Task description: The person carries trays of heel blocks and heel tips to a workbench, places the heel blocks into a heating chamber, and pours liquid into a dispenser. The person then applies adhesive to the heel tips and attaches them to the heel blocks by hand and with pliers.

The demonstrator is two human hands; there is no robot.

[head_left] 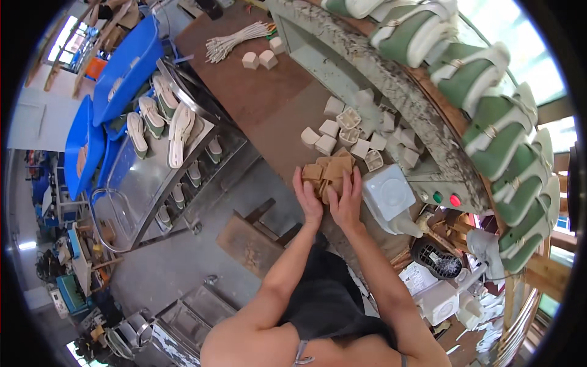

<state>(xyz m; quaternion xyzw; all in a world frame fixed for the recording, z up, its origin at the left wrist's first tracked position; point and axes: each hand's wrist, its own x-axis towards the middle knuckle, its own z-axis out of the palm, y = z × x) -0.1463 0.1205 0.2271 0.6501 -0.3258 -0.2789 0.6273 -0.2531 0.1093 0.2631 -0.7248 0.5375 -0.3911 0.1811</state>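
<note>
My left hand (310,194) and my right hand (347,203) are cupped round a heap of flat, squarish tan pieces (334,168), one hand on each side. The fingers curl against the heap, and some pieces overlap between them. Just beyond my hands, several cream heel-shaped blocks (329,128) lie loose on the brown worktop (269,98). A few of them show a hollow, ribbed side. To the right of my right hand stands a white plastic container (389,194).
Green and white shoes (483,131) line the shelf on the right. Below it are a green button (438,197) and a red button (455,200). A metal rack (147,183) with shoes and blue bins (125,67) stands left. A wooden stool (247,241) is beside me.
</note>
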